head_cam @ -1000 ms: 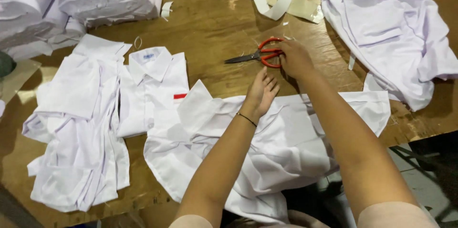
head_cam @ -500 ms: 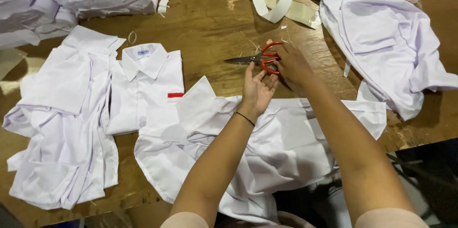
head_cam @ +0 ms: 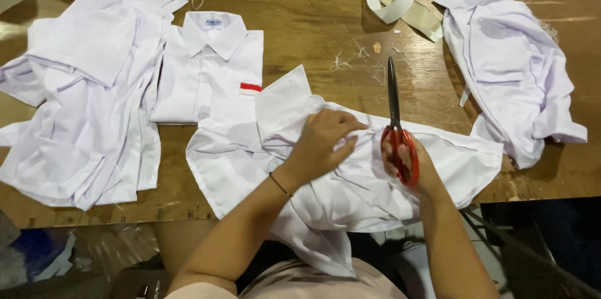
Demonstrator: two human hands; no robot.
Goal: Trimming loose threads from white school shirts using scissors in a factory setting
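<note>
Gripping red-handled scissors (head_cam: 395,130), blades shut and pointing away, right hand (head_cam: 418,167) is closed; left hand (head_cam: 322,142) pinches white shirt (head_cam: 350,192) on wooden table (head_cam: 313,30).

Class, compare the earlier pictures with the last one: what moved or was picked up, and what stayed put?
The right hand lifted the red-handled scissors off the table and brought them toward the person, blades now pointing away. The left hand now gathers the white shirt. The folded shirt and the shirt piles stayed put.
</note>
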